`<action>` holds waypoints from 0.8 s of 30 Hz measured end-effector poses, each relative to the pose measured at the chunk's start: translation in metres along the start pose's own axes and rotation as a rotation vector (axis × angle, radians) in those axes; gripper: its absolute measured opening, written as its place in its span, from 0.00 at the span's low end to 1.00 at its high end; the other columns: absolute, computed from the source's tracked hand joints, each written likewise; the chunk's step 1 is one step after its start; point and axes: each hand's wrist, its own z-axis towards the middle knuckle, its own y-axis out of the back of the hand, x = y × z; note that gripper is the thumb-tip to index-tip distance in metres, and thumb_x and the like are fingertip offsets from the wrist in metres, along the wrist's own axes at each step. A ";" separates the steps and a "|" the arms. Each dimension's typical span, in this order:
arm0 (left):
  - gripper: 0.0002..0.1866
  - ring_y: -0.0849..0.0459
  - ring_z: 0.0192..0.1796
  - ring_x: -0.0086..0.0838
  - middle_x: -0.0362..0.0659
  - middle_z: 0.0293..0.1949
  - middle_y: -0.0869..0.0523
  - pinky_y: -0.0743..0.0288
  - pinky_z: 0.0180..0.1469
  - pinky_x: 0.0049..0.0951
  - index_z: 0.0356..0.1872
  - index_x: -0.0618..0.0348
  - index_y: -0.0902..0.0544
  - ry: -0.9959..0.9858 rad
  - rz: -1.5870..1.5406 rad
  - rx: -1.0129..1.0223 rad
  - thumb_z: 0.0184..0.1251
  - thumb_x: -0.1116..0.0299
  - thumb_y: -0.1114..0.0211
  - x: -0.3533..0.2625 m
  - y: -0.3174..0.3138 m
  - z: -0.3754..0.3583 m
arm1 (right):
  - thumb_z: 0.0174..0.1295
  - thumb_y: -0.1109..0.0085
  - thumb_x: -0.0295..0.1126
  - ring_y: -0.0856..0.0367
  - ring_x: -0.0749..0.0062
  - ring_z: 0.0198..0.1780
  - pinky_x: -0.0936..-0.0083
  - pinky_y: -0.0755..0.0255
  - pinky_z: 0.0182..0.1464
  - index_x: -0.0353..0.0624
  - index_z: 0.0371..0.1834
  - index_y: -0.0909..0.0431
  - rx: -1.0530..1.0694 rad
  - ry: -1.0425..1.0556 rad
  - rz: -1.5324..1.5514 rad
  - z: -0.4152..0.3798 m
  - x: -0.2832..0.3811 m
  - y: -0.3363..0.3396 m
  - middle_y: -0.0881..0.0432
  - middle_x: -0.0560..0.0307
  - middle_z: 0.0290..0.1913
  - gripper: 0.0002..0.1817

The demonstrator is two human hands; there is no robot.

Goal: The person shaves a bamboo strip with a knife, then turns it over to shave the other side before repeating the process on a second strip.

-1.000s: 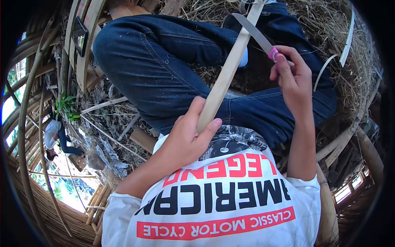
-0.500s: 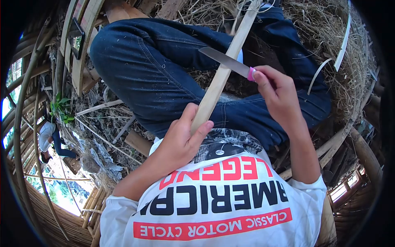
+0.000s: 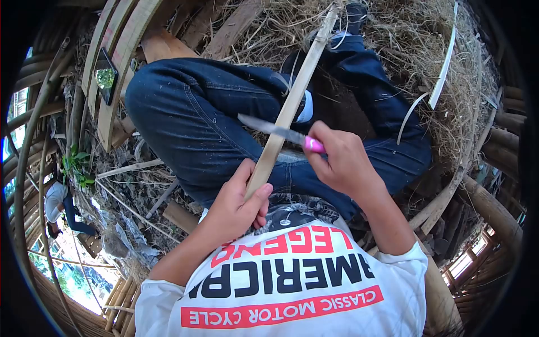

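My left hand is wrapped round the near end of a long pale wooden strip, close to my waist. The strip slants away between my legs to the straw near my foot. A knife with a pink handle is gripped in my right hand. Its blade lies across the strip, a short way beyond my left hand, and is slightly blurred. Fingers of both hands are closed.
At upper left, a phone rests on curved wooden planks. Straw covers the ground ahead, with thin pale shavings on it. Another person is at the far left. Bamboo poles stand at the right.
My right hand has drawn the knife down along the strip toward my body and leftward. My left hand still holds the near end. The whole view has shifted slightly.
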 end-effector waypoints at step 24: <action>0.05 0.38 0.13 0.14 0.34 0.16 0.34 0.43 0.14 0.18 0.45 0.58 0.36 -0.087 -0.003 0.097 0.76 0.70 0.50 0.005 -0.014 0.002 | 0.61 0.43 0.41 0.18 0.47 0.27 0.55 0.23 0.31 0.44 0.22 0.17 -0.046 -0.244 -0.354 0.013 -0.032 -0.014 0.19 0.44 0.22 0.15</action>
